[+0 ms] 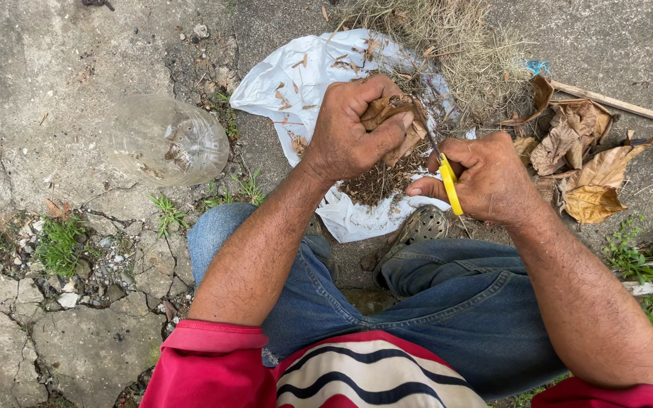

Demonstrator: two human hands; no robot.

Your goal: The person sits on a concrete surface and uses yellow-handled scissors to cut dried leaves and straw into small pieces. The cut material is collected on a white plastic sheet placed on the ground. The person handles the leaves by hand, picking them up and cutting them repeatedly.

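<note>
**Snipping dry leaves over a plastic sheet**

Biggest thing in view is the cracked concrete ground (77, 68), filling most of the frame, with weeds poking out along the left edge. On it, upper centre, lies a white plastic sheet (281, 83) with a heap of brown leaf crumbs (376, 181) sitting at its lower middle. Top centre there's a clump of dry grass (455, 45), and to the right of it a pile of whole dry leaves (583, 159). A clear plastic bottle (164, 140) lies on its side in the upper left, well apart from the sheet

Now the hands. The left hand (349, 128) is fisted tight around a bunch of dry leaves (394, 121), right above the crumb heap. The right hand (493, 177) sits just to the right and a bit lower, fingers through the yellow scissors (447, 177). The blades run up and to the left from the handle, straight into the bunch, so the leaves lie up-left of the scissor grip. Blades look nearly closed on the leaves, hard to say exactly
</note>
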